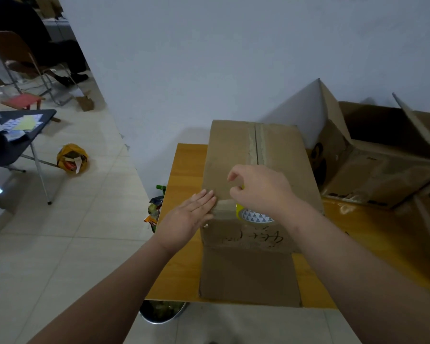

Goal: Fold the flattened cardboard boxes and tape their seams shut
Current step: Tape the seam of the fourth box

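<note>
One closed cardboard box standing on yellow wooden table, seam running along top. At box's near top edge, right hand curling round tape roll from above; left hand lying flat, fingers straight, pressing same edge just left of roll. To right, open box sitting on table. Behind, white wall rising; tiled floor spreading left, yellow bag lying on it.

Left hand flat on the cardboard box, right hand around a tape roll.
</note>
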`<state>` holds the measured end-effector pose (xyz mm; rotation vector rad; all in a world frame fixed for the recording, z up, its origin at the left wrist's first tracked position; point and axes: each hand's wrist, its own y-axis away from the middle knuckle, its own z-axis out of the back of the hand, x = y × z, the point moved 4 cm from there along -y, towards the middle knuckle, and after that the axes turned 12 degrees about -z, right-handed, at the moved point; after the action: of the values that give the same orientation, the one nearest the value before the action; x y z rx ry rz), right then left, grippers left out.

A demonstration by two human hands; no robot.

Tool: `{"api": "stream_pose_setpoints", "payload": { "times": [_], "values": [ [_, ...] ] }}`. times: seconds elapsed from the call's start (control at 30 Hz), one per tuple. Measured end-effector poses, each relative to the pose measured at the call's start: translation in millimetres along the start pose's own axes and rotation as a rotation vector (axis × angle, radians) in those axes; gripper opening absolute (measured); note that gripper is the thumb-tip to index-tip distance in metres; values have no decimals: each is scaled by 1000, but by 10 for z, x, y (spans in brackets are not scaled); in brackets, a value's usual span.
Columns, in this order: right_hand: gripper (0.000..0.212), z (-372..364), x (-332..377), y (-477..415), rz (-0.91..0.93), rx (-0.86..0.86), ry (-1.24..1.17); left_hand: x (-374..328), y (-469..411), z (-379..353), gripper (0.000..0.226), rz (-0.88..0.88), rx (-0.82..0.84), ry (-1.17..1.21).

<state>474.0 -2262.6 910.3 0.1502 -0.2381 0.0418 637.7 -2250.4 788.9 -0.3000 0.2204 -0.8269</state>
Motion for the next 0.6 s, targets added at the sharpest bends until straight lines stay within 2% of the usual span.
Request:
{"api": "stream_pose_setpoints", "payload": {
  "times": [0.1,0.2,0.3,0.47,0.53,0.6],
  "values": [
    [21,-10,-209,-20,-16,28,-203,-36,-35,41,70,60,129,-43],
    [35,-97,-402,40,-14,-31,-438,-102,-22,62,71,116,133,-34],
    [34,-230,-612,163,-21,-20,-858,-182,-7,71,78,181,148,-45],
    [34,-467,-759,206,-9,-15,-1243,-442,-127,48,81,211,276,-91],
    [41,-551,-771,194,-41,-40,-1307,-512,-138,14,79,238,245,-9],
    [48,-550,-759,176,-17,-100,-1231,-504,-148,22,72,295,160,47]
  ]
}}
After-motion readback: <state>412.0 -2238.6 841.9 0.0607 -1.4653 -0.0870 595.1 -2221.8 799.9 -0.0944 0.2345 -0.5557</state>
